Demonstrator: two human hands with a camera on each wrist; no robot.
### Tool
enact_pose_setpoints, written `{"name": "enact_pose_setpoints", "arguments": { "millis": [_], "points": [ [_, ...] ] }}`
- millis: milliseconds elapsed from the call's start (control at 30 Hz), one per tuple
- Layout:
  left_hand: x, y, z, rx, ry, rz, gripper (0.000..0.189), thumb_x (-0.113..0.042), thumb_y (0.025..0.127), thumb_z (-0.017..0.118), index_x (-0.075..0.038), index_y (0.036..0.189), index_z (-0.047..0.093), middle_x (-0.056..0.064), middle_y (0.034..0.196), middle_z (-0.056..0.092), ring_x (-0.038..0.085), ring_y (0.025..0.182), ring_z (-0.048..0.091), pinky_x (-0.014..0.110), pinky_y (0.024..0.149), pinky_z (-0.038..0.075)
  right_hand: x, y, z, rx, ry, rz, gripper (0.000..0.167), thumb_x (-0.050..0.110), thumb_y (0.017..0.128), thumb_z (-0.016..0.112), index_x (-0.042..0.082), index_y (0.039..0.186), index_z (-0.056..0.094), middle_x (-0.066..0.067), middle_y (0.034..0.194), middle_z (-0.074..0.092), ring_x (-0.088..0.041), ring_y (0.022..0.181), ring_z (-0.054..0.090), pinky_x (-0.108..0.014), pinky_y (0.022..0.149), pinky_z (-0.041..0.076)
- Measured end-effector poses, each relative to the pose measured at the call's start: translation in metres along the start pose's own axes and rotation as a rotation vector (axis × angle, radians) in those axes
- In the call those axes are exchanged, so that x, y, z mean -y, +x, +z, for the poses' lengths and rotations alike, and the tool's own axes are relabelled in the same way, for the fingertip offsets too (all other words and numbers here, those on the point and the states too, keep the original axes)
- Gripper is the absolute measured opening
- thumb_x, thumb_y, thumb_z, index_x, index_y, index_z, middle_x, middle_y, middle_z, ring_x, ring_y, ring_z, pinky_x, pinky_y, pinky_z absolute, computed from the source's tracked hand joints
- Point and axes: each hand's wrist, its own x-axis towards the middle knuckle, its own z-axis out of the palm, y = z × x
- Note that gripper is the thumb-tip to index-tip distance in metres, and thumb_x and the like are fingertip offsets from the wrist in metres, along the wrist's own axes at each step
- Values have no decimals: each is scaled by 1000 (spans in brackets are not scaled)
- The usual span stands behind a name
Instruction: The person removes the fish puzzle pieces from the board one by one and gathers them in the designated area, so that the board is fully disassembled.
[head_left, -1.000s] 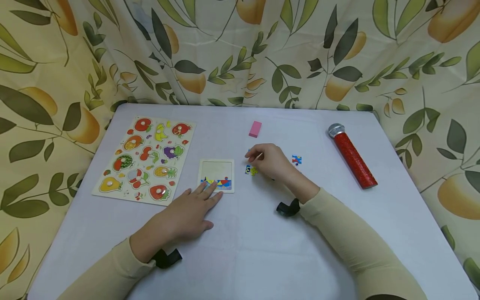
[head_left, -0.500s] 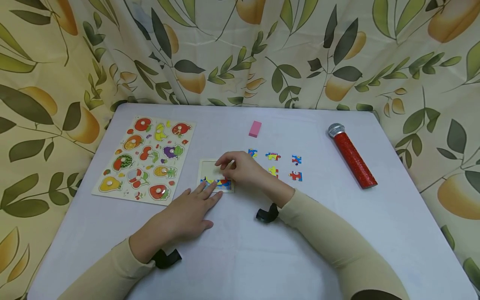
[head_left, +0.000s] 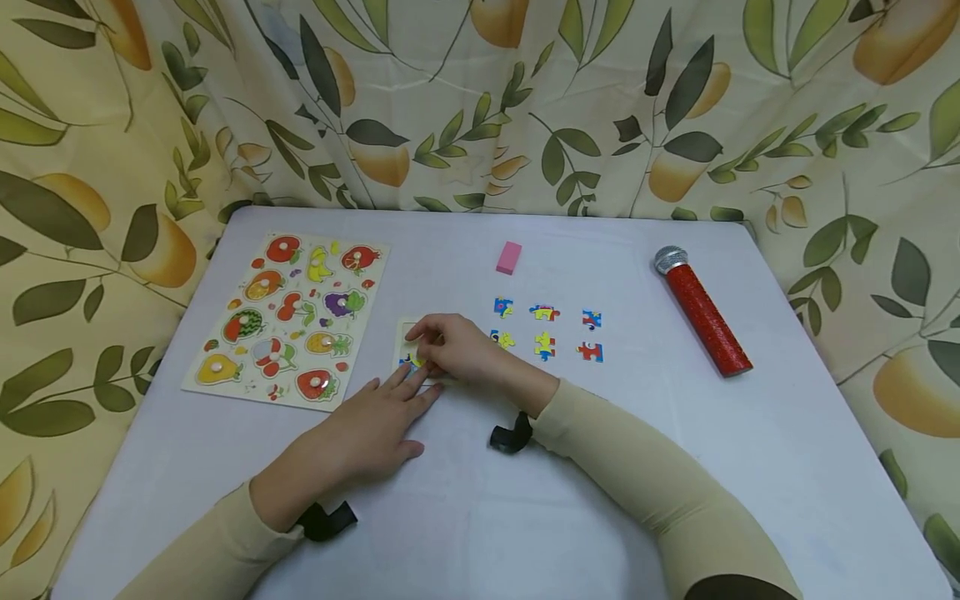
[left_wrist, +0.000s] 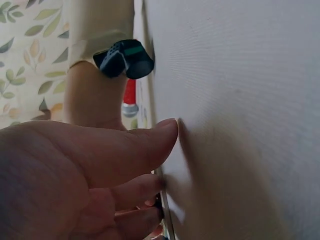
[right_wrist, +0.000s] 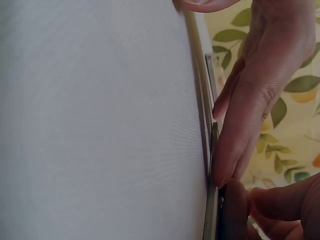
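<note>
A small jigsaw tray [head_left: 407, 327] with a pale frame lies mid-table, largely covered by the hands. Colourful pieces show along its near side. My left hand [head_left: 367, 433] lies with fingers spread and straight, its fingertips resting on the tray's near left part. Over the tray is my right hand [head_left: 457, 350], thumb and forefinger pinched together on a puzzle piece that they mostly hide. In the right wrist view, the right fingertips [right_wrist: 235, 205] press low against the tray beside the left fingers. Several loose puzzle pieces [head_left: 545, 345] lie in two rows to the right.
A fruit peg board [head_left: 300, 333] lies left of the tray. Behind the loose pieces sits a pink block [head_left: 508, 258]. At the right is a red toy microphone [head_left: 705, 317]. A leaf-and-fruit patterned cloth [head_left: 480, 108] hangs behind the white table.
My right hand has moved left from the loose pieces to the tray, then lower over its near part, uncovering the loose pieces. My left hand has stayed on the tray.
</note>
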Motion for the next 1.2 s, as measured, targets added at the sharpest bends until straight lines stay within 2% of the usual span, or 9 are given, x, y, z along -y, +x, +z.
{"name": "enact_pose_setpoints", "arguments": {
  "millis": [167, 300, 467, 633, 867, 1200],
  "points": [
    [1, -7, -3, -12, -3, -27, 80, -45, 99, 76, -21, 167, 41, 9, 182, 19, 42, 169, 13, 70, 129, 29, 1, 0, 3, 2, -95, -25, 29, 4, 103, 61, 9, 129, 73, -7, 96, 67, -16, 78, 65, -23, 71, 58],
    [3, -13, -6, -31, 17, -76, 80, -47, 99, 76, -23, 167, 42, 15, 182, 17, 46, 168, 12, 74, 128, 26, 1, 1, 4, -7, -182, -22, 29, 7, 104, 63, 13, 129, 76, -4, 98, 69, -17, 86, 63, -25, 74, 54],
    [6, -18, -9, -37, 40, -93, 79, -45, 99, 76, -22, 167, 43, 19, 180, 18, 50, 166, 16, 77, 126, 24, 1, 0, 5, -6, -259, -24, 27, 11, 105, 65, 16, 127, 80, 0, 110, 73, -17, 96, 63, -28, 84, 53],
    [6, -18, -9, -25, 14, -90, 80, -43, 99, 76, -19, 167, 42, 23, 179, 19, 52, 165, 19, 74, 127, 27, 3, -2, 8, -3, -321, -38, 25, 15, 106, 66, 18, 126, 81, 0, 118, 73, -17, 104, 61, -31, 88, 52],
    [6, -18, -5, -13, -19, -100, 81, -41, 101, 75, -17, 169, 38, 26, 180, 14, 51, 166, 18, 71, 128, 30, 5, -4, 9, -3, -346, -37, 24, 15, 105, 67, 17, 124, 82, -1, 118, 71, -16, 104, 61, -30, 86, 52],
    [4, -16, -4, 10, -19, -100, 96, -47, 92, 84, -16, 169, 36, 25, 180, 12, 52, 166, 15, 74, 126, 29, 10, -2, 17, -18, -363, 3, 21, 12, 103, 71, 13, 121, 81, -2, 115, 73, -17, 104, 61, -33, 92, 56]
  ]
}}
